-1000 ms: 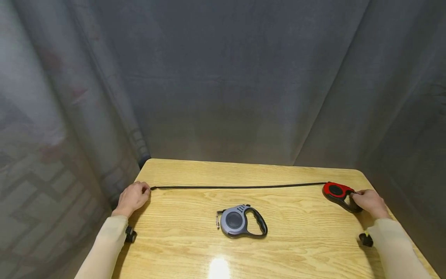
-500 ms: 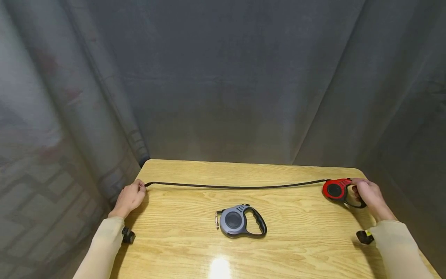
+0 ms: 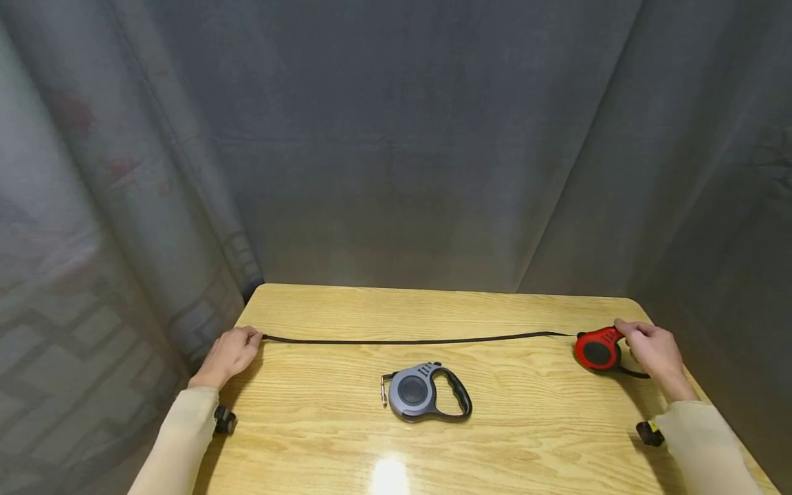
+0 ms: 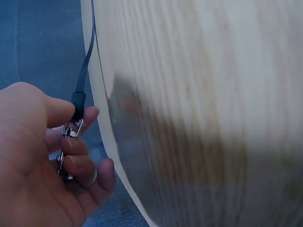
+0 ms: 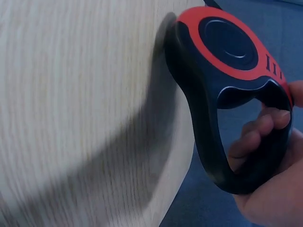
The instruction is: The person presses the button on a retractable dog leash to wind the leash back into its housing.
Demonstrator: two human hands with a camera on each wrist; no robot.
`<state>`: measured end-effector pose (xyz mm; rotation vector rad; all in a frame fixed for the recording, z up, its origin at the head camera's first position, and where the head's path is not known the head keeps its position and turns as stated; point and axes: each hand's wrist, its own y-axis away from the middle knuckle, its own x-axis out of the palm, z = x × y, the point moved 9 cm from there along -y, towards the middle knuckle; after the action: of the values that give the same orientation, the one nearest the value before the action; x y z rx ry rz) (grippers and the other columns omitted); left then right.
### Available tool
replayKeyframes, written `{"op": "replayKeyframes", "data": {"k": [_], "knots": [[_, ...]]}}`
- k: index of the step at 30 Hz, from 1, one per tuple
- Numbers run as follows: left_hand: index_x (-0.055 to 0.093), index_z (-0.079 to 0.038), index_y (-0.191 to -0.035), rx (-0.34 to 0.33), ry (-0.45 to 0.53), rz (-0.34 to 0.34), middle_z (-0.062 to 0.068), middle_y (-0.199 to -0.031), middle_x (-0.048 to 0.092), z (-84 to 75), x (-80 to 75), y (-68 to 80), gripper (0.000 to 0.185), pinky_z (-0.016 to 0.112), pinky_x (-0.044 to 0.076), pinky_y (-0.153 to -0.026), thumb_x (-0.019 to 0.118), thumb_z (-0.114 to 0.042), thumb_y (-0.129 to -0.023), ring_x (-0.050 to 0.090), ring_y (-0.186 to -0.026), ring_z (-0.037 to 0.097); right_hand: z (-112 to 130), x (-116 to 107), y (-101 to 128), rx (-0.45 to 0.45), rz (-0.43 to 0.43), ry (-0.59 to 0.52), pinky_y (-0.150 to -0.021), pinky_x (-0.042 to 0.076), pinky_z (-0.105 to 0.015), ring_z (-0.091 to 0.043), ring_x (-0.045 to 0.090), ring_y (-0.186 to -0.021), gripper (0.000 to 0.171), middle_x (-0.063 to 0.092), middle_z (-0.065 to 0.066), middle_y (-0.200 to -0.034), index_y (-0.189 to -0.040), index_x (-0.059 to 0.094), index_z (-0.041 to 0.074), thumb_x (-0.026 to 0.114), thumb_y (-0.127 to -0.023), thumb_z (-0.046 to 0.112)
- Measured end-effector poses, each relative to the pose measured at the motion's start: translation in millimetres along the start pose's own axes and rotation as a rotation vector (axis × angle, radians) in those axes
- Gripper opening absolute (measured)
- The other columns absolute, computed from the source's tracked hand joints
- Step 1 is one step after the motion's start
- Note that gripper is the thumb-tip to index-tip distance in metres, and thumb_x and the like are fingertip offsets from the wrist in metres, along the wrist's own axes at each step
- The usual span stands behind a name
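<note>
A red and black retractable dog leash [image 3: 597, 349] is held by my right hand [image 3: 654, 349], whose fingers curl through the loop handle in the right wrist view. Its black strap [image 3: 396, 342] runs across the table to the left. At the strap's end my left hand [image 3: 232, 352] pinches the black end piece, and a metal clip [image 4: 70, 130] lies against the curled fingers in the left wrist view. Between the hands a grey and black retractable leash [image 3: 413, 390] lies on the table, touched by neither hand, its small metal clip [image 3: 383, 390] pointing left.
The wooden table [image 3: 322, 440] has rounded far corners. Grey curtains [image 3: 396, 151] hang behind it and on both sides. A dark wrist camera [image 3: 224, 419] is strapped below the left hand, another camera [image 3: 650, 433] below the right.
The strap sagged half a second ago and now lies lower and flatter, with a twist near the red case. My right hand has tilted the red leash. The grey leash stays put.
</note>
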<state>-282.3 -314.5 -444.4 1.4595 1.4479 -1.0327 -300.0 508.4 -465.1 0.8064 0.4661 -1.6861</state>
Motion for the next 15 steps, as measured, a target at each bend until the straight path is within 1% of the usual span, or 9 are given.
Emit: {"op": "replayKeyframes", "data": {"k": [3, 6, 7, 8, 9, 11, 13, 14, 15], "knots": [[0.073, 0.005, -0.122, 0.016, -0.007, -0.001, 0.026, -0.115, 0.072, -0.7, 0.0, 0.8, 0.033, 0.060, 0.055, -0.086, 0.052, -0.018, -0.111, 0.070, -0.100, 0.046, -0.9, -0.5, 1.3, 0.009, -0.006, -0.001, -0.070, 0.042, -0.035, -0.016, 0.057, -0.085, 0.076, 0.066, -0.029, -0.117, -0.137, 0.064, -0.008, 0.046, -0.107, 0.060], [0.074, 0.004, -0.119, 0.033, -0.013, -0.008, 0.023, -0.108, 0.074, -1.0, -0.6, 2.0, 0.029, 0.055, 0.056, -0.078, 0.055, -0.017, -0.110, 0.071, -0.090, 0.039, -5.2, -1.9, 3.0, 0.059, -0.020, -0.031, -0.081, 0.047, -0.046, -0.040, 0.061, -0.108, 0.081, 0.057, -0.038, -0.138, -0.145, 0.059, -0.007, 0.046, -0.106, 0.063], [0.074, 0.003, -0.118, 0.034, -0.013, -0.009, 0.021, -0.105, 0.074, -0.7, -0.7, 2.6, 0.029, 0.052, 0.055, -0.074, 0.056, -0.018, -0.110, 0.070, -0.084, 0.034, -6.6, -3.0, 3.4, 0.072, -0.034, -0.035, -0.083, 0.045, -0.049, -0.046, 0.057, -0.114, 0.081, 0.059, -0.038, -0.135, -0.145, 0.059, -0.006, 0.046, -0.106, 0.063], [0.074, 0.003, -0.118, 0.035, -0.013, -0.012, 0.020, -0.103, 0.074, -0.6, -1.4, 3.4, 0.028, 0.049, 0.054, -0.070, 0.056, -0.018, -0.110, 0.069, -0.080, 0.031, -7.2, -4.2, 4.1, 0.069, -0.057, -0.035, -0.087, 0.045, -0.053, -0.051, 0.055, -0.120, 0.080, 0.058, -0.038, -0.140, -0.147, 0.057, -0.005, 0.046, -0.106, 0.062], [0.074, 0.002, -0.118, 0.033, -0.017, -0.017, 0.020, -0.104, 0.075, -0.1, -2.3, 4.1, 0.028, 0.049, 0.054, -0.069, 0.056, -0.019, -0.110, 0.069, -0.079, 0.031, -7.9, -5.6, 4.5, 0.064, -0.082, -0.035, -0.089, 0.043, -0.056, -0.045, 0.059, -0.117, 0.078, 0.067, -0.032, -0.130, -0.145, 0.059, -0.005, 0.047, -0.106, 0.062], [0.074, 0.001, -0.120, 0.028, -0.023, -0.024, 0.022, -0.105, 0.076, 0.7, -4.1, 5.7, 0.030, 0.049, 0.054, -0.066, 0.056, -0.020, -0.111, 0.069, -0.077, 0.033, -8.3, -8.0, 5.5, 0.041, -0.137, -0.021, -0.094, 0.040, -0.060, -0.042, 0.061, -0.111, 0.074, 0.078, -0.011, -0.101, -0.140, 0.064, -0.003, 0.049, -0.106, 0.060], [0.073, 0.000, -0.123, 0.021, -0.036, -0.036, 0.025, -0.110, 0.076, 2.4, -6.2, 6.9, 0.031, 0.054, 0.055, -0.067, 0.054, -0.021, -0.111, 0.070, -0.079, 0.039, -7.2, -8.7, 6.5, 0.001, -0.182, -0.003, -0.088, 0.040, -0.054, -0.036, 0.063, -0.099, 0.068, 0.070, 0.010, -0.076, -0.133, 0.070, -0.002, 0.051, -0.106, 0.057], [0.073, 0.000, -0.124, 0.019, -0.042, -0.043, 0.028, -0.114, 0.075, 3.3, -7.3, 7.3, 0.031, 0.057, 0.055, -0.068, 0.054, -0.021, -0.112, 0.071, -0.082, 0.043, -6.4, -8.4, 7.4, -0.018, -0.194, -0.001, -0.088, 0.040, -0.054, -0.035, 0.064, -0.098, 0.065, 0.071, 0.012, -0.078, -0.132, 0.071, -0.001, 0.053, -0.106, 0.055], [0.073, 0.001, -0.126, 0.018, -0.049, -0.050, 0.029, -0.117, 0.074, 4.2, -8.1, 7.7, 0.032, 0.060, 0.056, -0.070, 0.053, -0.021, -0.112, 0.071, -0.085, 0.046, -5.5, -8.0, 7.6, -0.030, -0.202, 0.012, -0.085, 0.040, -0.049, -0.033, 0.064, -0.096, 0.063, 0.066, 0.022, -0.077, -0.130, 0.073, 0.000, 0.054, -0.106, 0.055]]}}
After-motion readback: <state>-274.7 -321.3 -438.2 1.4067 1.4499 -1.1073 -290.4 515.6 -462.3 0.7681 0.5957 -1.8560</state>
